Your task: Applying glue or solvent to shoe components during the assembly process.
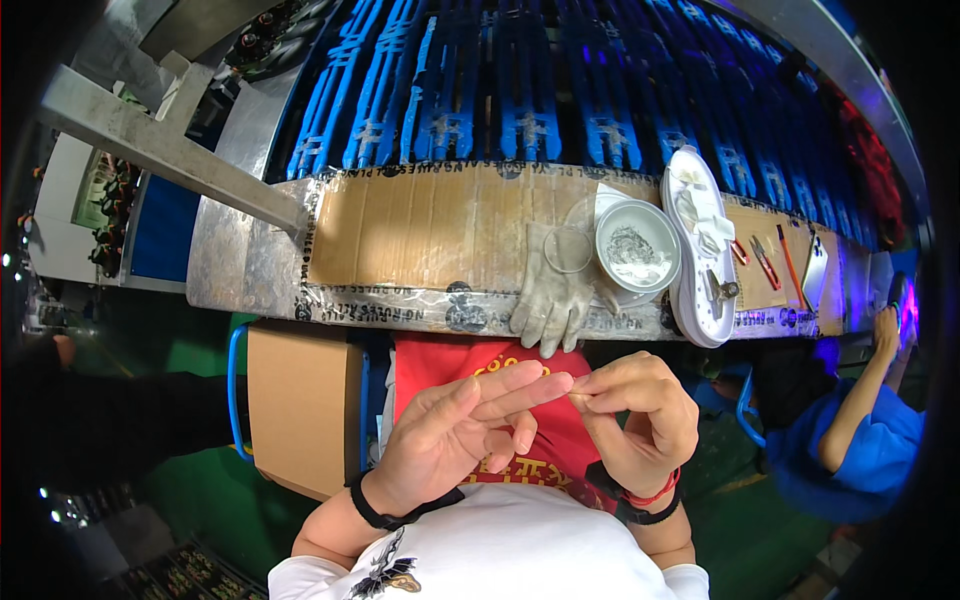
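Observation:
Above the red apron (555, 440) on my lap, my two hands meet at the fingertips. My left hand (455, 420) is open, its fingers stretched toward the right. The thumb and index finger of my right hand (640, 405) pinch together at the tip of a left finger. Whether something small is between them I cannot make out. Just beyond my hands, a grey-white work glove (550, 300) hangs over the bench edge. A clear round lid or ring (568, 250) lies over its cuff. Beside it stands a white bowl (606, 262) with grey, streaky residue inside.
A long white tray (688, 300) holds small pieces and a metal clip. Red-handled pliers (765, 265) lie right of it on the cardboard-covered bench (420, 230). Blue racks (530, 120) line the back. A cardboard box (300, 410) sits at left; a blue-clad person (850, 440) works at right.

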Demonstrator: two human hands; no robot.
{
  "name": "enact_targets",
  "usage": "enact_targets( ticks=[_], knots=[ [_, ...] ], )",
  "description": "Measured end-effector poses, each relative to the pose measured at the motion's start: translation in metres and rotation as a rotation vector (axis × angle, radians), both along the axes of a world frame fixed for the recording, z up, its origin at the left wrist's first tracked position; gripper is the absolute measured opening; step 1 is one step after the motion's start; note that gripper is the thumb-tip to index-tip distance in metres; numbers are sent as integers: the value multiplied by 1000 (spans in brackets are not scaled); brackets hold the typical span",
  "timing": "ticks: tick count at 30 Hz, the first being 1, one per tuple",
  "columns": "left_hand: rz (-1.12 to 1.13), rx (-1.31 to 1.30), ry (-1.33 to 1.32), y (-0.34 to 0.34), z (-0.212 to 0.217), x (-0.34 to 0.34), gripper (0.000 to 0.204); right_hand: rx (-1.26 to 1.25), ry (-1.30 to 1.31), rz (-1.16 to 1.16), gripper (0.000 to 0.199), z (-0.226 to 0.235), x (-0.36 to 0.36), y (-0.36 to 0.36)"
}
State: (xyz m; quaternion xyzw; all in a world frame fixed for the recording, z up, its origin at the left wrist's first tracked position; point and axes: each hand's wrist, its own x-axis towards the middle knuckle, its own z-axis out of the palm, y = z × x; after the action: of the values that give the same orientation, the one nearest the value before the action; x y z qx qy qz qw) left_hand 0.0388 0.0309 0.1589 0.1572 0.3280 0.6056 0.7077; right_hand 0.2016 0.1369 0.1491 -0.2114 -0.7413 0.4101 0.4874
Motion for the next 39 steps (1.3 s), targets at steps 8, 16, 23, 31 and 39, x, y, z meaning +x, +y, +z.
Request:
enact_targets(
  ticks=[8, 16, 23, 31, 39],
  knots=[
    [-9, 5, 3, 0, -1, -2, 50, 45, -69, -25, 26, 5, -4, 3],
    [-30, -8, 137, 0, 4, -2, 52, 166, -152, -8, 26, 7, -1, 5],
    [-28, 5, 181, 1, 3, -1, 52, 147, -177, 26, 27, 6, -1, 4],
    [-29, 9, 185, 1, 5, -2, 53, 129, -162, 2, 28, 6, 1, 7],
    [-52, 30, 193, -2, 1, -3, 51, 122, -212, 86, 25, 8, 7, 11]
  ],
)
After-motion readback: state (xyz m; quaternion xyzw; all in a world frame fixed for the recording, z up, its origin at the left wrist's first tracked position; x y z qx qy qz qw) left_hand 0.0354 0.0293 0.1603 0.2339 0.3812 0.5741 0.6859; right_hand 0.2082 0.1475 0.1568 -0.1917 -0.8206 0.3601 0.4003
